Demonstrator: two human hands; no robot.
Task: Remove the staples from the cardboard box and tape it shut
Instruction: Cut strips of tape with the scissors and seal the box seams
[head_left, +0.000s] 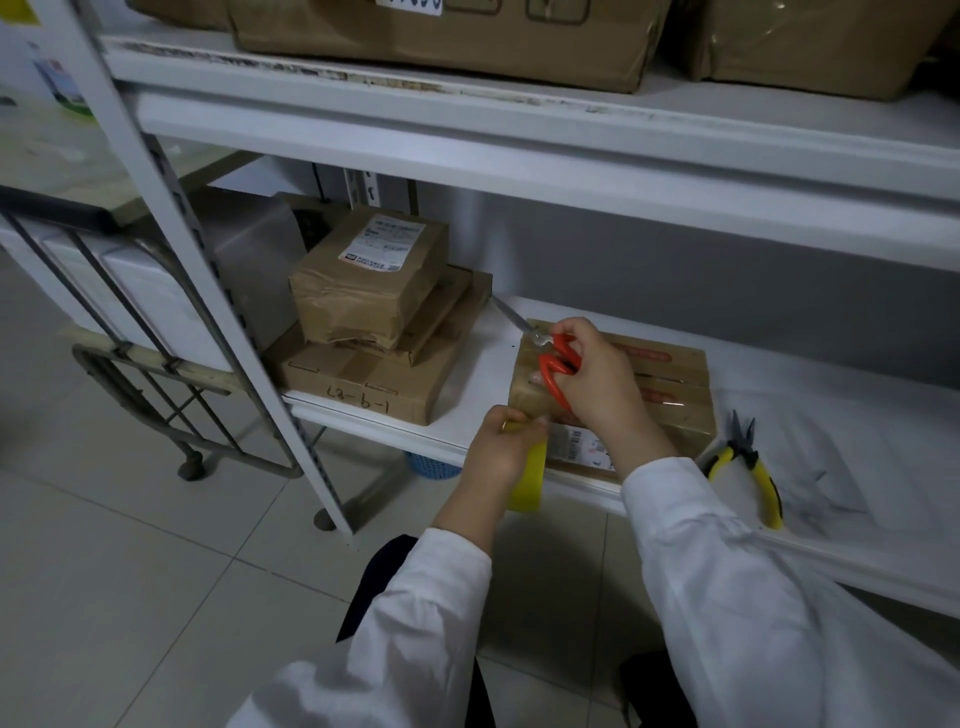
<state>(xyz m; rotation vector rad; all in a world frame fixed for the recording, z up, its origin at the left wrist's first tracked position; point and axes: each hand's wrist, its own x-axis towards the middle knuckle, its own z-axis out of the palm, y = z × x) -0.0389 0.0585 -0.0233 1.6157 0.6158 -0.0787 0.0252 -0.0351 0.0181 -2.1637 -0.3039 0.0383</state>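
A flat cardboard box (670, 384) with red print and clear tape over its top lies on the white shelf (483, 374). My right hand (602, 379) grips red-handled scissors (556, 358) above the box's left end, blades pointing up and left. My left hand (501, 452) holds a yellow roll of tape (530, 483) at the box's near left corner, just off the shelf's front edge. A white label (582, 447) shows on the box's front face. No staples are visible.
Yellow-handled pliers (748, 462) lie on the shelf right of the box, on a grey plastic bag (831, 457). A stack of taped boxes (374, 322) sits to the left. A shelf post (249, 322) and a metal cart (171, 395) stand at left.
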